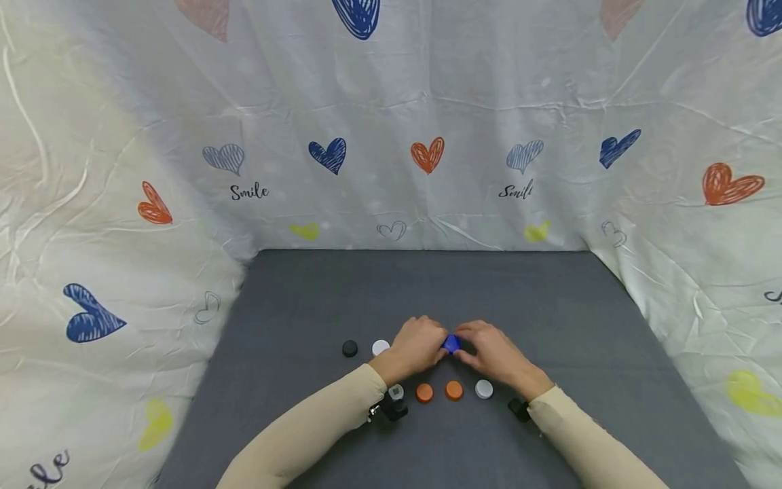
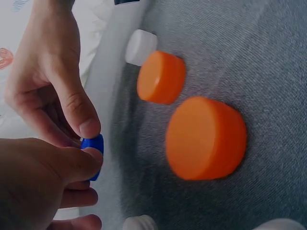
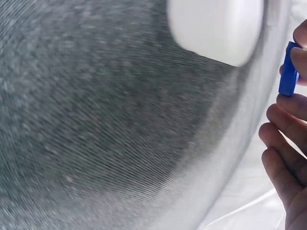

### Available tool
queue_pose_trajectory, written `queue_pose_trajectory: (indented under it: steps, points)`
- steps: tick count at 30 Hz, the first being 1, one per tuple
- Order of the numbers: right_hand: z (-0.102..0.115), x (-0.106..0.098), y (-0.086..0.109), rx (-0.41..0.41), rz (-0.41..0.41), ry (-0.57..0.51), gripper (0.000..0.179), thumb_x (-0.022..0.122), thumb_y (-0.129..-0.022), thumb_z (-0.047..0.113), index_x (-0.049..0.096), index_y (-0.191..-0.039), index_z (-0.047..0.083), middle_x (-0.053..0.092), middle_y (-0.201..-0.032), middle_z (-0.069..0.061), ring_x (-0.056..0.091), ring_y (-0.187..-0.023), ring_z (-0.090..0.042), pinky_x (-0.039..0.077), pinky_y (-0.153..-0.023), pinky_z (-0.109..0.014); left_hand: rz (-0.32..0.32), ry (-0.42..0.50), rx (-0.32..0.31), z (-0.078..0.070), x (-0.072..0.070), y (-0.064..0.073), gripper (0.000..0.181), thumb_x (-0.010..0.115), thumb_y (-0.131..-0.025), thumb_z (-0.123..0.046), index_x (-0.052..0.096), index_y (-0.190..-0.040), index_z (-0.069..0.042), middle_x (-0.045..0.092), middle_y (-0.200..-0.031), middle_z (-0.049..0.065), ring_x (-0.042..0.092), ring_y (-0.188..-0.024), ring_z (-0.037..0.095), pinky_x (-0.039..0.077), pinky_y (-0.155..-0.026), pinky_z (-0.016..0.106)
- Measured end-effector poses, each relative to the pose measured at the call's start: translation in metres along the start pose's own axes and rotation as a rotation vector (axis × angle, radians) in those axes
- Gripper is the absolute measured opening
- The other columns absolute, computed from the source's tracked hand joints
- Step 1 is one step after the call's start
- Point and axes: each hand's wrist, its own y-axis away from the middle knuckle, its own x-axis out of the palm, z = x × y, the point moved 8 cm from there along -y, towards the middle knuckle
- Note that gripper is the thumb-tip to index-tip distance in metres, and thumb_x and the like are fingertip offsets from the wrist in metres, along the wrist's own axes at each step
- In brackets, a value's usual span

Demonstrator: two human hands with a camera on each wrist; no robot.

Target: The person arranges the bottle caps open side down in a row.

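Observation:
Between the hands, a small blue cap (image 1: 451,343) is held above the grey cloth, seen edge-on in the right wrist view. My left hand (image 1: 418,343) pinches its left side, with the thumb lying against it in the left wrist view. From the right, my right hand (image 1: 495,352) pinches the other side; its thumb (image 2: 88,125) touches the rim and its other fingers (image 3: 280,143) fan out below. Nearest to the hands on the cloth, two orange caps (image 1: 424,392) and a white cap (image 1: 484,389) make a row.
Left of my left hand lie a black cap (image 1: 349,348) and another white cap (image 1: 380,347). One more whitish cap (image 1: 396,392) sits beside my left wrist camera (image 1: 393,407). A heart-printed curtain (image 1: 391,183) stands behind and beside the grey table (image 1: 318,292).

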Motion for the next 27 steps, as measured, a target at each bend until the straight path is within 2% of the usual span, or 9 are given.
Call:
queue_pose_trajectory:
  steps: [6, 13, 19, 23, 27]
  points:
    - [0.000, 0.013, 0.002, -0.017, 0.050, 0.033, 0.031, 0.079, -0.087, 0.024, 0.075, -0.110, 0.004, 0.072, -0.111, -0.008, 0.066, -0.107, -0.026, 0.055, -0.090, -0.045, 0.045, -0.064, 0.003, -0.005, 0.012, -0.001, 0.020, 0.076, -0.087, -0.041, 0.076, -0.094, -0.022, 0.073, -0.091, -0.005, 0.064, -0.083, 0.019, 0.053, -0.070, 0.038]
    - [0.002, 0.021, 0.001, -0.017, 0.039, 0.075, 0.031, 0.081, -0.085, 0.022, 0.075, -0.109, 0.003, 0.072, -0.110, -0.009, 0.066, -0.105, -0.027, 0.055, -0.088, -0.047, 0.039, -0.131, -0.007, -0.007, 0.020, 0.000, 0.020, 0.075, -0.088, -0.041, 0.078, -0.093, -0.022, 0.073, -0.093, -0.005, 0.061, -0.084, 0.020, 0.052, -0.072, 0.038]
    - [0.002, 0.028, -0.003, 0.001, 0.068, 0.108, 0.034, 0.079, -0.086, 0.025, 0.075, -0.113, 0.004, 0.071, -0.114, -0.009, 0.066, -0.108, -0.028, 0.054, -0.091, -0.048, 0.037, -0.112, -0.033, -0.001, 0.024, 0.006, 0.019, 0.074, -0.089, -0.040, 0.076, -0.095, -0.021, 0.073, -0.096, -0.004, 0.060, -0.086, 0.021, 0.053, -0.075, 0.040]
    - [0.001, 0.019, -0.005, 0.013, 0.081, 0.074, 0.042, 0.079, -0.086, 0.027, 0.072, -0.118, 0.001, 0.070, -0.119, -0.013, 0.065, -0.113, -0.031, 0.053, -0.094, -0.050, 0.013, -0.039, -0.079, 0.016, 0.011, 0.015, 0.025, 0.070, -0.091, -0.040, 0.074, -0.103, -0.019, 0.073, -0.103, -0.002, 0.062, -0.090, 0.021, 0.055, -0.079, 0.042]
    - [-0.005, -0.005, -0.010, 0.029, 0.035, 0.089, 0.046, 0.076, -0.088, 0.030, 0.069, -0.124, 0.001, 0.068, -0.123, -0.014, 0.063, -0.117, -0.032, 0.051, -0.096, -0.052, -0.094, 0.028, -0.165, 0.049, -0.021, 0.029, 0.032, 0.065, -0.095, -0.042, 0.074, -0.114, -0.017, 0.073, -0.113, 0.000, 0.065, -0.099, 0.022, 0.056, -0.082, 0.042]
